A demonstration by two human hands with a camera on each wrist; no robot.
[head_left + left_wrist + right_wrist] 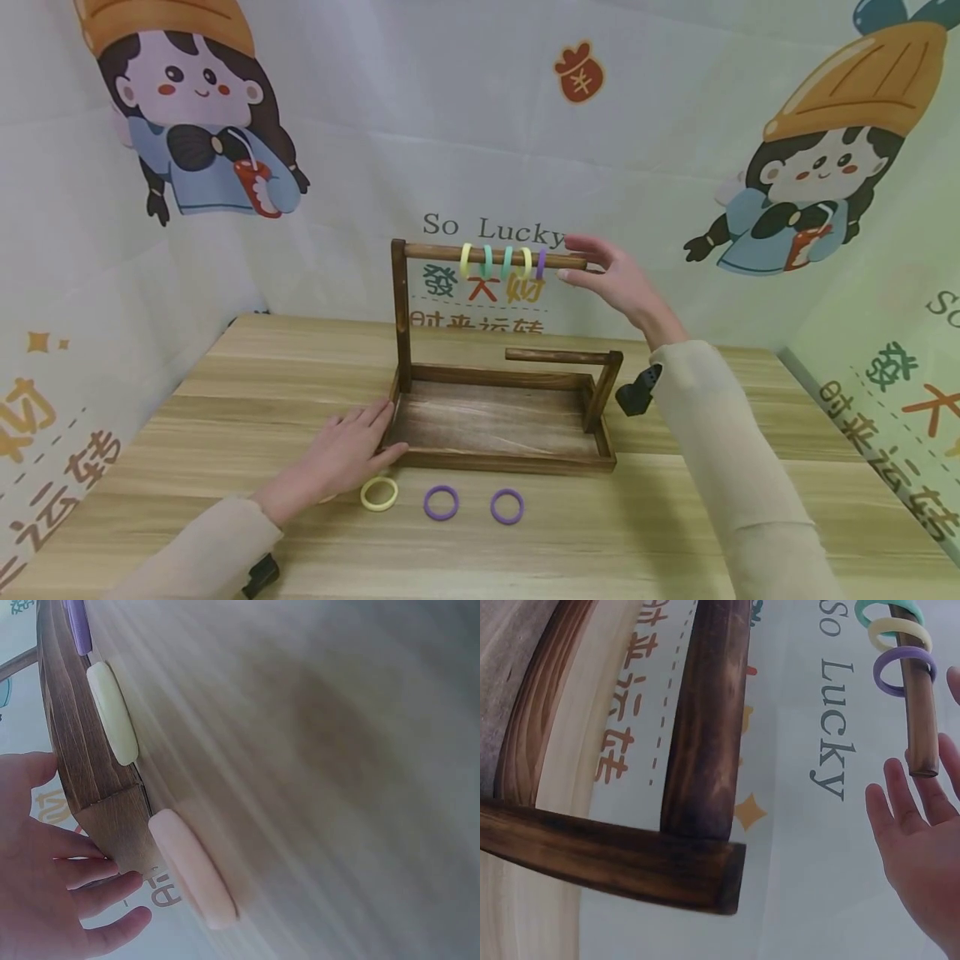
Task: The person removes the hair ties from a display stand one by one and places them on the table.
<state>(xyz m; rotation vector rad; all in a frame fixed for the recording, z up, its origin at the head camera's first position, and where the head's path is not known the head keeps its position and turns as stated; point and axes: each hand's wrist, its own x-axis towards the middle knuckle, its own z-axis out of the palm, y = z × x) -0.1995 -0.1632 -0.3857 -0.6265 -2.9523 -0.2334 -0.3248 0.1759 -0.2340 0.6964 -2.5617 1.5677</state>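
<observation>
Beside the bare end of the upper rod (435, 250) is my right hand (611, 271), thumb and fingers spread around the tip with no ring between them. On that rod hang several rings: yellow, green and, nearest this hand, a purple ring (542, 264). My left hand (348, 446) rests against the left end of the wooden stand's tray (487, 421), fingers extended. Just in front of it lies a yellow ring (379, 508). A pale orange ring (193, 870) shows beside the tray corner in the left wrist view; the left hand mostly hides it in the head view.
Two purple rings, one left (441, 518) and one right (507, 522), lie on the wooden table (570, 550) before the tray. A shorter lower rod (558, 357) juts leftward from the stand's right post. A printed cloth (420, 108) hangs behind.
</observation>
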